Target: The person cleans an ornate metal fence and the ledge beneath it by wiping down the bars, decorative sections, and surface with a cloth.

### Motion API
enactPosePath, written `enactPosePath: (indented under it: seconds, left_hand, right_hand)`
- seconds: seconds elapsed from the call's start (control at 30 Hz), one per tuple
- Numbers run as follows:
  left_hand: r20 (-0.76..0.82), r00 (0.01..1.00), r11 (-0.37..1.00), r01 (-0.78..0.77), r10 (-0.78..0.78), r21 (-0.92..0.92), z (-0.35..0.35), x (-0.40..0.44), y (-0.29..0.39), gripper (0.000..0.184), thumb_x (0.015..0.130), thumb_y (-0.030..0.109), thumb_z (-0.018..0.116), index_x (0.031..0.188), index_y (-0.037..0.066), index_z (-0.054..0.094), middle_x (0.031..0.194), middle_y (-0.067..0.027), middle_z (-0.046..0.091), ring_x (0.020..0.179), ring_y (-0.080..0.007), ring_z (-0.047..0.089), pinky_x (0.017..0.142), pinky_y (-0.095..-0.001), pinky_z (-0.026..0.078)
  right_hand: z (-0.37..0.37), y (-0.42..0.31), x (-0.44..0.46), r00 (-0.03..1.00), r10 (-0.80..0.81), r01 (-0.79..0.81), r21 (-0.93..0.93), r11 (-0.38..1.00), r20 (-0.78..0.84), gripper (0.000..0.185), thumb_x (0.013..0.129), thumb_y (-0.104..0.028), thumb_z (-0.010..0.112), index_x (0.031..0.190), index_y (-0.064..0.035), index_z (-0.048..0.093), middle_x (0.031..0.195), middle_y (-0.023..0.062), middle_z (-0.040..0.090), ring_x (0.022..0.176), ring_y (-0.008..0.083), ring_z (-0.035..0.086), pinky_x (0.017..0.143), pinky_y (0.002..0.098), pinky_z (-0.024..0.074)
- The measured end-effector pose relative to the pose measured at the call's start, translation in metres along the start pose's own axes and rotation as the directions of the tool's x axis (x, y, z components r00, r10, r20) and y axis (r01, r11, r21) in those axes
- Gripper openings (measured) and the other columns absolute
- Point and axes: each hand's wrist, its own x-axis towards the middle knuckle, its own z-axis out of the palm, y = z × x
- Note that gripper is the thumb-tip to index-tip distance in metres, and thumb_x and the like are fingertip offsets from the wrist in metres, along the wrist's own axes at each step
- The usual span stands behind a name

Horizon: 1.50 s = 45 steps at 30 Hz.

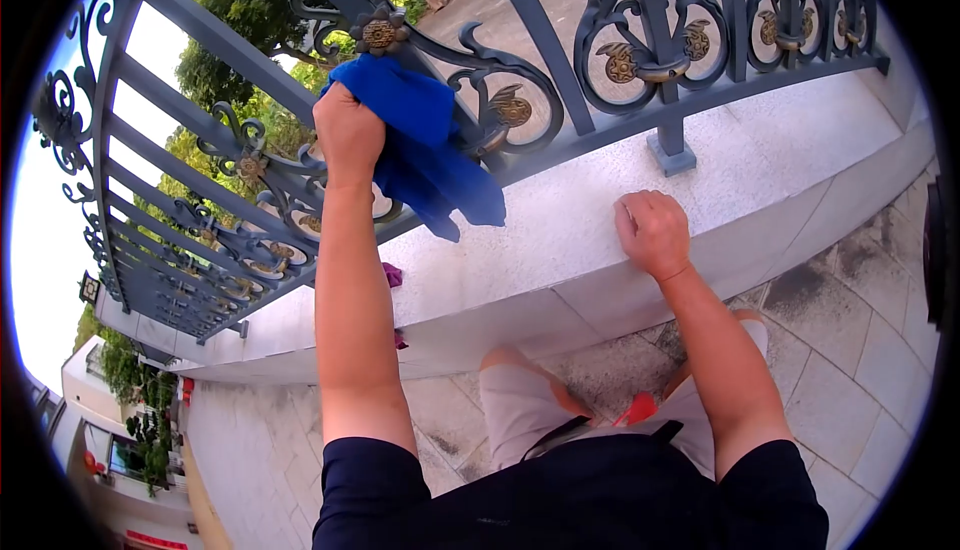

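Observation:
My left hand [350, 137] is closed around a blue cloth [415, 115], pressed against the grey metal fence [560, 60] just below a bronze-coloured flower ornament [380, 32]. Folds of the cloth hang down over the lower scrollwork towards the ledge. On the right, my right hand [653, 233] rests on the front edge of the pale stone ledge [540, 220], its fingers curled in. What, if anything, lies under those fingers is hidden. It is below the fence's small foot and apart from the cloth.
Purple pieces [392, 275] lie on the ledge beside my left forearm. Stone paving [820, 320] runs below the wall, with a red object [640, 409] between my legs. Trees stand behind the fence, and a building with plants is at the lower left.

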Motion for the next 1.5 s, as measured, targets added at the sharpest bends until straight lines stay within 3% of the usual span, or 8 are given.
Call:
enactPosePath:
  seconds: [0.2,0.53,0.57,0.7,0.93,1.2,1.43,1.5]
  left_hand:
    - [0.172,0.971,0.69,-0.012,-0.164,0.723,-0.013,0.0,0.045,0.018,0.095,0.017,0.064,0.096,0.005,0.077,0.107,-0.0143,0.077,0.1,-0.0412,0.074,0.084,-0.0547,0.06]
    - [-0.047,0.95,0.707,-0.195,0.307,0.68,0.015,-0.059,0.004,0.042,0.093,0.02,0.073,0.132,0.006,0.071,0.13,-0.0196,0.069,0.117,-0.0458,0.066,0.09,-0.0524,0.059]
    - [-0.105,0.904,0.697,-0.241,0.414,0.675,0.018,-0.053,0.005,0.035,0.093,0.023,0.073,0.122,0.005,0.073,0.117,-0.0173,0.07,0.109,-0.0436,0.067,0.084,-0.0507,0.058]
    - [-0.244,0.969,0.906,0.066,0.041,0.417,0.017,-0.021,0.014,0.033,0.096,0.033,0.075,0.118,0.009,0.077,0.116,-0.0195,0.076,0.105,-0.0443,0.072,0.089,-0.0524,0.059]
    - [-0.232,0.971,0.893,0.155,-0.059,0.422,0.047,-0.022,-0.018,0.036,0.095,0.039,0.076,0.119,0.012,0.074,0.124,-0.0201,0.071,0.107,-0.0452,0.071,0.086,-0.0549,0.059]
    - [-0.104,0.944,0.746,-0.177,0.313,0.642,0.04,-0.069,0.006,0.042,0.095,0.026,0.076,0.131,0.003,0.072,0.139,-0.0263,0.061,0.13,-0.0548,0.052,0.11,-0.0577,0.045]
    - [-0.078,0.991,0.818,-0.045,0.109,0.573,0.044,-0.134,-0.042,0.047,0.09,0.019,0.076,0.134,0.002,0.073,0.147,-0.0268,0.062,0.134,-0.0542,0.052,0.115,-0.0637,0.039]
    - [-0.078,0.961,0.82,-0.181,0.264,0.543,0.041,-0.168,-0.042,0.049,0.091,0.021,0.076,0.136,0.001,0.072,0.144,-0.0241,0.067,0.135,-0.0512,0.055,0.117,-0.0629,0.037]
  right_hand:
    - [-0.001,-0.003,0.0,1.0,0.029,-0.029,0.019,0.999,0.008,0.009,0.09,-0.008,0.076,0.085,-0.008,0.069,0.079,0.0092,0.068,0.075,0.0316,0.066,0.069,0.0452,0.0521]
    - [-0.001,-0.001,-0.002,0.999,0.027,-0.028,0.025,0.999,0.019,0.011,0.09,-0.01,0.075,0.082,-0.0083,0.068,0.079,0.0095,0.068,0.075,0.0317,0.066,0.069,0.0463,0.0519]
    - [-0.001,0.0,-0.001,0.999,0.029,-0.029,0.028,0.999,0.018,0.011,0.09,-0.01,0.075,0.082,-0.0083,0.068,0.079,0.0094,0.068,0.075,0.0316,0.066,0.069,0.0463,0.0518]
    - [0.001,0.001,-0.002,1.0,0.001,-0.001,-0.008,1.0,0.011,0.01,0.09,-0.009,0.075,0.083,-0.0084,0.068,0.078,0.009,0.068,0.075,0.0311,0.066,0.069,0.046,0.0515]
    - [-0.001,-0.002,0.001,1.0,-0.001,0.001,-0.006,1.0,0.003,0.009,0.09,-0.008,0.075,0.084,-0.0076,0.068,0.078,0.0089,0.068,0.074,0.0307,0.066,0.068,0.0452,0.0515]
    - [-0.001,0.0,0.0,1.0,0.012,-0.012,0.024,1.0,0.003,0.008,0.09,-0.008,0.075,0.084,-0.0079,0.068,0.08,0.009,0.069,0.075,0.0314,0.067,0.069,0.0459,0.0524]
    - [-0.001,-0.001,-0.001,1.0,0.016,-0.016,0.018,1.0,0.01,0.009,0.089,-0.009,0.074,0.083,-0.0082,0.068,0.08,0.0091,0.069,0.075,0.0317,0.067,0.069,0.0459,0.0525]
    - [-0.001,0.001,-0.001,1.0,0.01,-0.01,0.02,1.0,-0.002,0.009,0.089,-0.009,0.074,0.083,-0.0083,0.068,0.079,0.009,0.068,0.075,0.0316,0.067,0.069,0.046,0.0522]
